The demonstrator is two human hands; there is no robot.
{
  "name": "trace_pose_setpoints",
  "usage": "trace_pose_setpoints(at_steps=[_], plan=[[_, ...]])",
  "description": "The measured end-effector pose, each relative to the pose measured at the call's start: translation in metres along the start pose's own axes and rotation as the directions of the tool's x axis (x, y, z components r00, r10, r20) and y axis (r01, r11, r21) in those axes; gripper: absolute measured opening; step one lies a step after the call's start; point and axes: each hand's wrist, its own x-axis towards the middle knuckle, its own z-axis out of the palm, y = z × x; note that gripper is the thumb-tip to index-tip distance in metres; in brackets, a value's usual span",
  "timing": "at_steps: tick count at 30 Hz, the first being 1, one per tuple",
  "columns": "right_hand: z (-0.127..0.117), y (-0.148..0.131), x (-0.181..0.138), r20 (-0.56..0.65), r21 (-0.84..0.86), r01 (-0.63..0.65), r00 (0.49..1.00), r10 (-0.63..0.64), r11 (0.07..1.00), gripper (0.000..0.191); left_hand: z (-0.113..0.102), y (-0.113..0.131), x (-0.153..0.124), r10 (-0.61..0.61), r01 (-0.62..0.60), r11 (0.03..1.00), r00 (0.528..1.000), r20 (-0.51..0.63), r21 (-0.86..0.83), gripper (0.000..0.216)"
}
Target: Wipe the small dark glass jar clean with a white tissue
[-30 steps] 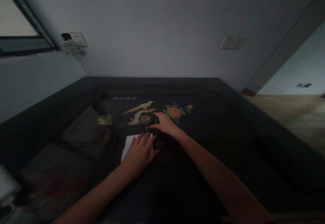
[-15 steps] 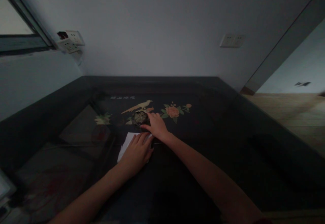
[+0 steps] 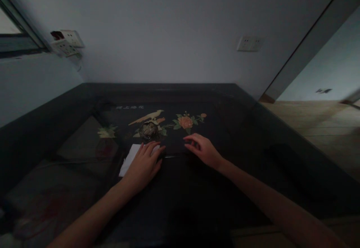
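My left hand lies flat, fingers spread, on a white cloth or paper on the dark glass-topped table. Just beyond its fingertips stands a small round glass dish, like an ashtray, on the bird and flower painting under the glass. My right hand hovers low over the table to the right of the dish, fingers loosely apart and empty, a hand's width away from it.
The table fills the corner between two white walls. Wall sockets sit at the left corner and another socket plate on the back wall. A doorway and wooden floor lie to the right.
My right hand has let go of the glass dish and drawn back to the right. The left hand stays on the white cloth. The view has shifted slightly.
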Motion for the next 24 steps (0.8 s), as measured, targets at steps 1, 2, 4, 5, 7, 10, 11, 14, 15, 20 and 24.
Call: trace_pose_setpoints(at_steps=[1,2,4,5,7,10,11,14,15,20,24], plan=[[-0.006,0.001,-0.012,0.003,0.004,-0.007,1.000,0.007,1.000,0.023,-0.003,0.007,0.000,0.027,-0.028,0.999,0.999,-0.021,-0.041,0.038],[-0.009,0.002,-0.022,0.006,0.008,-0.008,1.000,0.008,1.000,0.022,-0.007,0.017,0.000,0.065,-0.068,0.993,0.997,-0.037,-0.093,0.035],[-0.011,0.003,-0.037,0.036,0.016,0.016,0.999,-0.016,1.000,0.026,-0.013,0.039,0.000,0.174,-0.168,0.953,0.985,0.004,-0.252,0.028],[-0.010,0.002,-0.042,0.054,0.021,0.033,0.998,-0.034,0.999,0.031,-0.014,0.052,0.001,0.224,-0.191,0.926,0.972,0.066,-0.326,0.025],[-0.003,0.001,-0.047,0.085,0.034,0.067,0.994,-0.070,0.997,0.039,-0.013,0.073,0.005,0.312,-0.218,0.901,0.927,0.210,-0.375,0.019],[0.010,0.000,-0.048,0.108,0.059,0.112,0.987,-0.118,0.992,0.037,-0.002,0.089,0.016,0.366,-0.248,0.898,0.880,0.303,-0.363,0.017],[0.013,-0.001,-0.048,0.109,0.066,0.126,0.985,-0.132,0.990,0.036,0.003,0.091,0.020,0.371,-0.254,0.895,0.880,0.297,-0.367,0.016],[0.016,-0.002,-0.051,0.126,0.088,0.170,0.976,-0.180,0.982,0.034,0.016,0.086,0.026,0.430,-0.307,0.858,0.868,0.250,-0.412,0.014],[0.015,-0.002,-0.052,0.138,0.097,0.187,0.970,-0.199,0.978,0.034,0.019,0.084,0.026,0.459,-0.330,0.838,0.857,0.235,-0.434,0.014],[0.012,0.001,-0.058,0.187,0.130,0.245,0.945,-0.267,0.961,0.034,0.025,0.077,0.023,0.501,-0.312,0.753,0.843,0.197,-0.580,0.013],[0.010,0.004,-0.060,0.178,0.141,0.230,0.951,-0.253,0.963,0.035,0.029,0.075,0.025,0.385,-0.163,0.698,0.907,0.173,-0.697,0.015]])
